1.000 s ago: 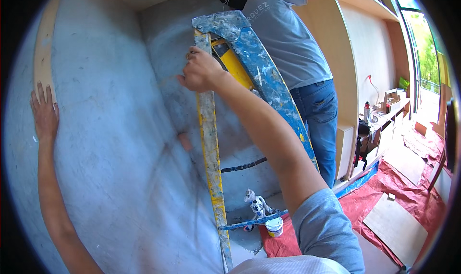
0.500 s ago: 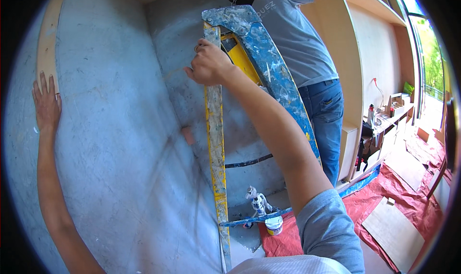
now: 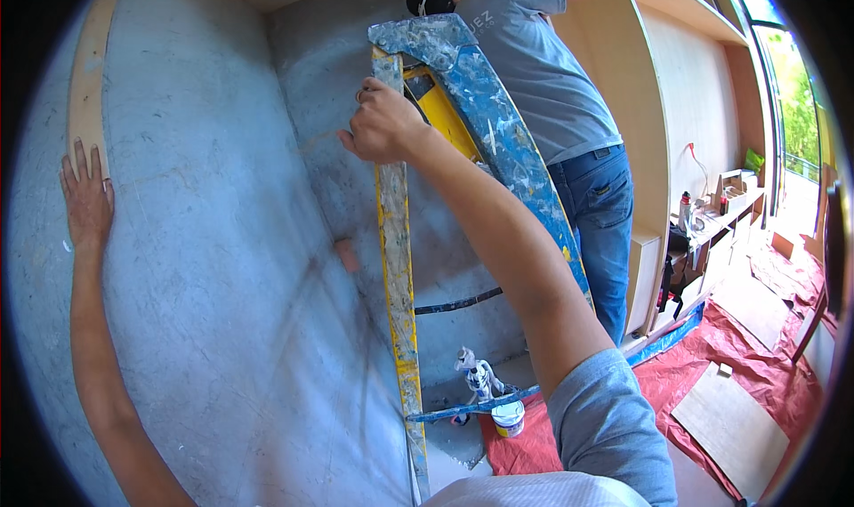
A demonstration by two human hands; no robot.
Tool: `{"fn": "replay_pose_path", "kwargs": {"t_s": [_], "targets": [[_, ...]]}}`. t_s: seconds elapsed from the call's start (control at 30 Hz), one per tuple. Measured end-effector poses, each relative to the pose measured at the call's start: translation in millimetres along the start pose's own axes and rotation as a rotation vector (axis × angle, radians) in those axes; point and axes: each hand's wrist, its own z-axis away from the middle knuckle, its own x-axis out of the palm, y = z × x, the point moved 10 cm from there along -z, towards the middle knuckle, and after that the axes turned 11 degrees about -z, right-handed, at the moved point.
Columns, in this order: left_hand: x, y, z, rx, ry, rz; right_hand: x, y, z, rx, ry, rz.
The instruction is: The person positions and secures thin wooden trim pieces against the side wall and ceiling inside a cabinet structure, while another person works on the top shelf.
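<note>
My left hand (image 3: 87, 200) lies flat with fingers stretched upward. Its fingertips rest on the lower end of a pale wooden strip (image 3: 92, 80), and the palm is against the grey plastered wall (image 3: 209, 205). Near the top of a paint-spattered blue and yellow stepladder (image 3: 396, 276), my right hand (image 3: 388, 126) is closed round the narrow side rail. A ring shows on one finger of each hand. Just beyond the ladder, a person (image 3: 556, 89) in a grey T-shirt and jeans stands with an arm raised; that person's hand is cut off by the view.
A white bucket (image 3: 508, 418) and a white-and-blue bag (image 3: 479, 375) sit by the ladder's foot. Red sheeting (image 3: 623, 418) covers the floor at right, with a wooden board (image 3: 729, 427) on it. Tall wooden shelving (image 3: 654, 133) lines the right side; a low shelf (image 3: 712, 227) holds tools.
The other person has shifted slightly left, with the head a little lower. The ladder's top appears a bit further left and lower in view. Both my hands keep their places.
</note>
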Motion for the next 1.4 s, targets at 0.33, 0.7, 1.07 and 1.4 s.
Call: {"fn": "replay_pose_path", "kwargs": {"t_s": [0.33, 0.7, 1.07, 1.4], "targets": [[-6, -3, 1, -0.004, -0.015, 0.019, 2, 3, -3, 0.006, 0.028, 0.028], [1, 0, 0, 0.001, -0.004, 0.028, 1, 0, -2, -0.002, -0.012, 0.058], [-3, -3, 1, -0.004, -0.036, 0.045, -2, -1, -2, 0.017, -0.012, 0.048], [6, 1, -1, 0.001, 0.023, 0.020, -2, 0, -1, 0.013, 0.037, 0.025]]}}
